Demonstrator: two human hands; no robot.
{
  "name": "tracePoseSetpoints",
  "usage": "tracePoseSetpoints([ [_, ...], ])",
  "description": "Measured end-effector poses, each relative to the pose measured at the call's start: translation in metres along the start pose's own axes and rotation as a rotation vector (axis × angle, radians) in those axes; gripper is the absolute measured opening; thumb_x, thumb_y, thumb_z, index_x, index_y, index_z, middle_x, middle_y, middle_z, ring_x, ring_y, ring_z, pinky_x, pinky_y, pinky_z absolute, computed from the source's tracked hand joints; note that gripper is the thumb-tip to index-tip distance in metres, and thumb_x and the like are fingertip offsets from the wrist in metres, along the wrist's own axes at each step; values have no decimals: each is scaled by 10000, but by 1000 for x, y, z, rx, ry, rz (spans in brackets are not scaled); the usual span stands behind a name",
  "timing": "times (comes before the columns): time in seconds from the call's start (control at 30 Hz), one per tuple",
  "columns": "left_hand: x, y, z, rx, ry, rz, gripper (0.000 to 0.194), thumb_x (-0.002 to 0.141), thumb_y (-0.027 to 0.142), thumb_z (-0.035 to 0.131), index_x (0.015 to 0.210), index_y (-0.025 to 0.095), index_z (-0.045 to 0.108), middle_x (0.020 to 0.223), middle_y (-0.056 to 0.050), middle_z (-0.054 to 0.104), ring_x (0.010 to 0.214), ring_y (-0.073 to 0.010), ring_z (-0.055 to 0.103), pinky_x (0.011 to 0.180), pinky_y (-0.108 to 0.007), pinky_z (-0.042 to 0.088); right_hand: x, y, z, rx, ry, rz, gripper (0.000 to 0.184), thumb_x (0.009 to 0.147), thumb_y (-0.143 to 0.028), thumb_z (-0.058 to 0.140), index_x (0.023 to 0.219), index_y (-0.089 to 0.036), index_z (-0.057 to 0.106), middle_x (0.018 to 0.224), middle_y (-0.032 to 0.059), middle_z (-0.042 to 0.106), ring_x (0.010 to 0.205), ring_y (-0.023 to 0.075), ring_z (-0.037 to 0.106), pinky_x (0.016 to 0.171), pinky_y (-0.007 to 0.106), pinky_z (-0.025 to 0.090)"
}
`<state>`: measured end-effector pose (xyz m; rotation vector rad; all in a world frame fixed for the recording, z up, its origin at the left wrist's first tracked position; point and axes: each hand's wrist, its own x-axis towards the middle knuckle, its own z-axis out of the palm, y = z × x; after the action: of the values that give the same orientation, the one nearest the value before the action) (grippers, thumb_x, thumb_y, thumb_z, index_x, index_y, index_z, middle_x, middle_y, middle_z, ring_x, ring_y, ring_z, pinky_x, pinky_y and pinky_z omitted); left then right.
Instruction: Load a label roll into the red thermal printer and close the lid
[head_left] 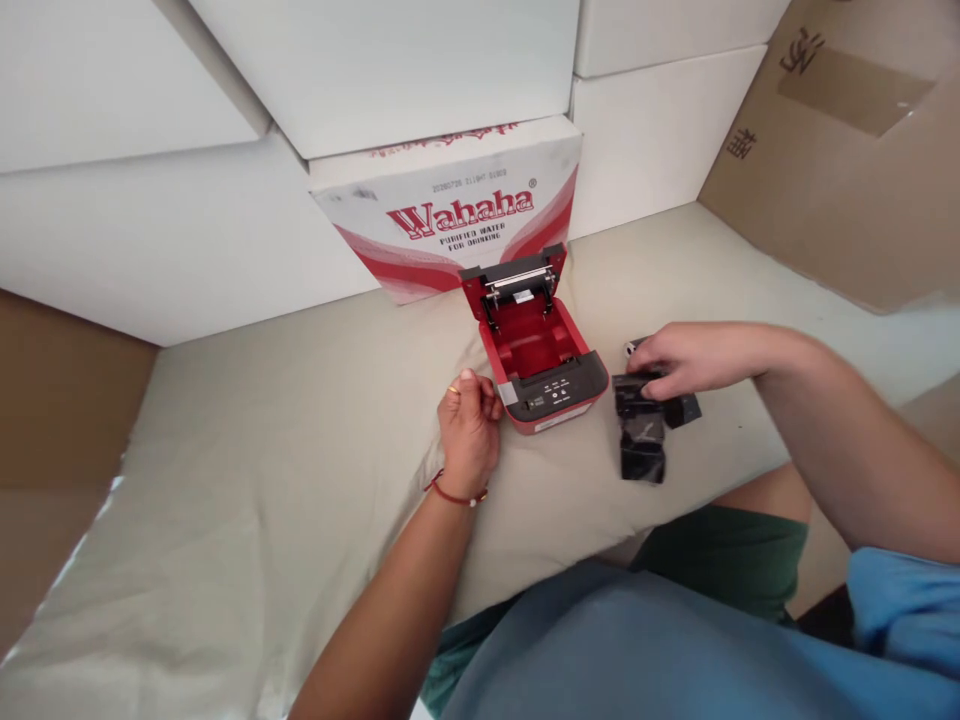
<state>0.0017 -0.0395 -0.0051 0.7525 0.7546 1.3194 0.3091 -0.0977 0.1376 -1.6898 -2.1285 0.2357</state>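
A small red and black label printer [556, 392] rests on the cloth with its lid [517, 283] raised and its red inner bay showing. Beside its left front corner lies my left hand [470, 420], curled into a loose fist with nothing seen in it. To the right of the printer, my right hand [679, 362] has its thumb and fingers closed on a crumpled, shiny black plastic wrapper [641, 435], which hangs down toward me. A dark object [681, 410] shows partly under that hand, and a small white round end peeks out by the fingertips; what these are I cannot tell.
Behind the printer a red and white Wahaha water carton [465, 215] leans against stacked white boxes [435, 70]. A large brown carton [847, 150] stands at the right, and another brown cardboard surface [67, 440] at the left. Pale wrinkled cloth [300, 440] covers the surface.
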Motion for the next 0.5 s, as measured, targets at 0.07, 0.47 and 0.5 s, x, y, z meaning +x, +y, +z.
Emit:
tracePoseSetpoints([
  [0.07, 1, 1, 0, 4, 6, 7, 556, 865, 599, 910, 730, 208, 539, 629, 67, 533, 537, -72, 463, 530, -218, 387, -5, 7, 9, 7, -7, 22, 335, 963, -525, 753, 1171, -278, 843, 1149, 36, 834, 1100, 259, 758, 983, 386, 578],
  [0.47, 7, 2, -2, -7, 24, 2, 357, 844, 338, 908, 862, 211, 574, 745, 51, 616, 598, -76, 537, 610, -223, 454, -15, 82, 45, -21, -138, 110, 368, 809, -384, 925, 1085, -141, 912, 989, 176, 871, 723, 162, 747, 662, 324, 508],
  [0.5, 7, 2, -2, -4, 25, 0, 339, 853, 319, 890, 858, 211, 569, 742, 51, 605, 599, -76, 538, 610, -223, 454, -14, 82, 46, -17, -144, 123, 362, 805, -402, 927, 1048, -134, 915, 933, 171, 868, 677, 147, 731, 642, 324, 492],
])
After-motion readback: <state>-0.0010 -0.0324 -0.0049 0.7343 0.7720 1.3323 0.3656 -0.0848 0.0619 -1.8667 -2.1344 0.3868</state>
